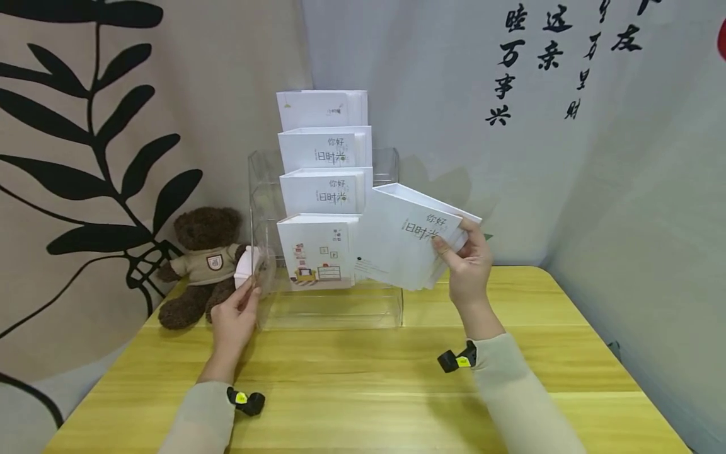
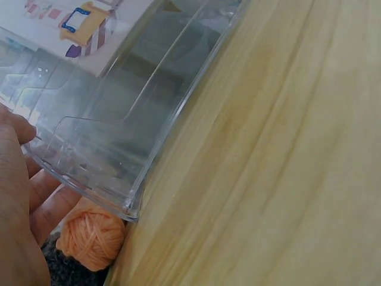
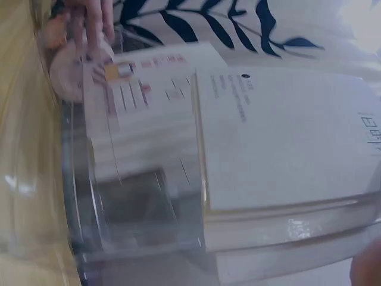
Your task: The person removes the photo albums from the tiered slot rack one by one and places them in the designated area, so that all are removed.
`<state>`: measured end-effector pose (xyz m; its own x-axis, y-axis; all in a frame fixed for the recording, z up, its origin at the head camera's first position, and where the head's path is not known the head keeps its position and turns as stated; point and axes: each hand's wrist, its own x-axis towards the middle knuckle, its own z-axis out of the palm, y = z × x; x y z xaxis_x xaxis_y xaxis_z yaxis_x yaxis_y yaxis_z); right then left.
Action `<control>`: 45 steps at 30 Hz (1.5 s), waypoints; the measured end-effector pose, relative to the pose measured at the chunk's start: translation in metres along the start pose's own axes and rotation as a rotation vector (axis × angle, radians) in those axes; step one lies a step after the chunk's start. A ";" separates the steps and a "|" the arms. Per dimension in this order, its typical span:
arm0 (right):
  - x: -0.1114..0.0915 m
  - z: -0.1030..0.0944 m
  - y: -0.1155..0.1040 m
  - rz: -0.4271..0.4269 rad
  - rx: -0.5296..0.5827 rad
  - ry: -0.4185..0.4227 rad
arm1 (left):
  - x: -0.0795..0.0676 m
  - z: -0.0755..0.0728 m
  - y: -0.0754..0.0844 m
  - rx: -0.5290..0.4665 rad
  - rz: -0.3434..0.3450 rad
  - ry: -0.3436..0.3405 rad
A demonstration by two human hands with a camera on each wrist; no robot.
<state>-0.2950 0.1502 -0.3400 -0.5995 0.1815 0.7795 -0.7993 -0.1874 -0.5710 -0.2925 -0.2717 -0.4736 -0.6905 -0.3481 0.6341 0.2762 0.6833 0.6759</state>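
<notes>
In the head view a clear stepped acrylic rack (image 1: 334, 310) stands on the table. White books with printed covers sit on its tiers, the lowest book (image 1: 317, 252) bearing a small furniture drawing. My left hand (image 1: 235, 318) grips the rack's left side wall; in the left wrist view the thumb lies on one side of the clear edge and the fingers on the other. My right hand (image 1: 472, 265) holds a small stack of white books (image 1: 397, 233) by their right end, thumb in front. The stack is tilted, just right of the lowest book. Its exact number cannot be told.
A brown teddy bear (image 1: 207, 265) sits left of the rack, a pale pink object (image 1: 246, 265) beside it. An orange yarn ball (image 2: 92, 235) lies by the rack's corner. The yellow wooden table (image 1: 351, 391) extends in front; a printed cloth backdrop (image 1: 442, 94) hangs behind.
</notes>
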 end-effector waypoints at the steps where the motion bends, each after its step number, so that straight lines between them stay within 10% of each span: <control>1: 0.001 -0.007 0.000 0.003 0.009 0.012 | 0.000 0.000 0.000 -0.004 0.006 0.001; 15: 0.008 -0.089 0.023 0.239 -0.013 0.182 | 0.001 -0.002 0.001 -0.009 -0.013 -0.006; 30: 0.004 -0.127 0.048 0.507 -0.177 0.289 | -0.001 0.000 0.001 -0.008 -0.024 -0.025; 38: -0.011 -0.139 0.066 0.542 -0.391 0.164 | 0.000 0.002 0.003 -0.027 -0.011 -0.016; 45: -0.025 -0.139 0.085 0.507 -0.295 0.088 | 0.000 -0.001 -0.001 -0.029 0.009 -0.003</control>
<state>-0.3537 0.2638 -0.4437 -0.9010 0.2210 0.3733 -0.3823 0.0022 -0.9240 -0.2917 -0.2729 -0.4736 -0.6896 -0.3401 0.6394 0.3016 0.6678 0.6805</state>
